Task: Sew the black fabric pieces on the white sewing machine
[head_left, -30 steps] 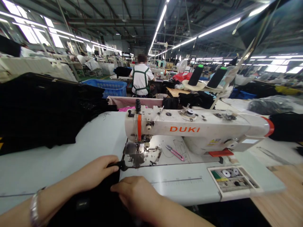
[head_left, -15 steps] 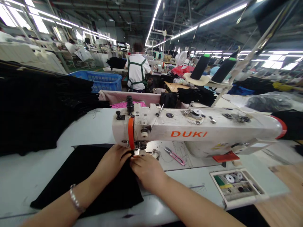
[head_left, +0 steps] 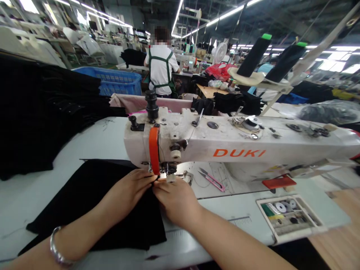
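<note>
A black fabric piece (head_left: pixel 84 195) lies on the pale sewing table, its right edge running up to the needle area of a white sewing machine (head_left: pixel 197 140). My left hand (head_left: pixel 126 193) rests on this cloth, fingers drawn together and pressed on it just left of the presser foot. Close beside it, my right hand (head_left: pixel 177 200) pinches the cloth's edge in front of the foot. Both sets of fingertips nearly meet there. The machine head and my fingers partly hide the needle and the edge under it.
Pink-handled thread snips (head_left: pixel 212 180) lie on the machine bed. A tray (head_left: pixel 274 232) with bobbins is set into the table at right. Black garments (head_left: pixel 30 120) are piled at left. Behind are a blue basket (head_left: pixel 120 84), thread cones (head_left: pixel 254 56) and a person in white (head_left: pixel 160 69).
The view has tilted down and come closer to the machine. Both hands stay at the needle area on the black fabric, whose left part now shows a second lower corner.
</note>
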Demonstrator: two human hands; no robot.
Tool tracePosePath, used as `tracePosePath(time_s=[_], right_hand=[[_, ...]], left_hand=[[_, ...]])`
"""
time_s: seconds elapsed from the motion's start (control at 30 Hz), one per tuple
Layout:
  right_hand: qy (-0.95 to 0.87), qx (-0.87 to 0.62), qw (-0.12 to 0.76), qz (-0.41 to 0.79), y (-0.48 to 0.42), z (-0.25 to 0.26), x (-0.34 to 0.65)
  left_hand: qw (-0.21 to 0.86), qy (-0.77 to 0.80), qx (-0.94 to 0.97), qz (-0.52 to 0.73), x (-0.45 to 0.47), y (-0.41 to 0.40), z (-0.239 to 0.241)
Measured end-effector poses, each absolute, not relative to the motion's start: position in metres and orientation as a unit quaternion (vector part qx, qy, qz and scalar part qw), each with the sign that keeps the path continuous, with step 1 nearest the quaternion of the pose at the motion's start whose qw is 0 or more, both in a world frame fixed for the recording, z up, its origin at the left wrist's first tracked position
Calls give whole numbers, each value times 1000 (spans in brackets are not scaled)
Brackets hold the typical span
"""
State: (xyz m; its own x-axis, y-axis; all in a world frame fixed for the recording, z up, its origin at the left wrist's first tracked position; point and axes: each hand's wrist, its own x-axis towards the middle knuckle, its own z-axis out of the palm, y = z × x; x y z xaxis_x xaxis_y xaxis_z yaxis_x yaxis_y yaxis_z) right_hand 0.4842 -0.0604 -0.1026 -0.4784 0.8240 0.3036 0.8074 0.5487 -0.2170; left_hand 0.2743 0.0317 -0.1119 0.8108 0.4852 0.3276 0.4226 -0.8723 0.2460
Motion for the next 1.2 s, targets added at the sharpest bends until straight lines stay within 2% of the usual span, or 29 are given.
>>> tracePosePath(time_s=[0.37, 0.83, 1.07, 1.2], right_hand=[[-862, -446, 241, -14, -63, -106, 488], [-862, -467, 193, 31, -64, -100, 484], [-834, -489, 196, 161, -98, -54, 527], [-819, -508, 188, 190, -100, -50, 544]], left_hand=[[93, 267, 932, 227, 281, 21, -110], [141, 281, 929, 194, 276, 21, -104], [105, 251, 958, 85, 242, -40, -97], [92, 262, 956, 91, 233, -54, -97]])
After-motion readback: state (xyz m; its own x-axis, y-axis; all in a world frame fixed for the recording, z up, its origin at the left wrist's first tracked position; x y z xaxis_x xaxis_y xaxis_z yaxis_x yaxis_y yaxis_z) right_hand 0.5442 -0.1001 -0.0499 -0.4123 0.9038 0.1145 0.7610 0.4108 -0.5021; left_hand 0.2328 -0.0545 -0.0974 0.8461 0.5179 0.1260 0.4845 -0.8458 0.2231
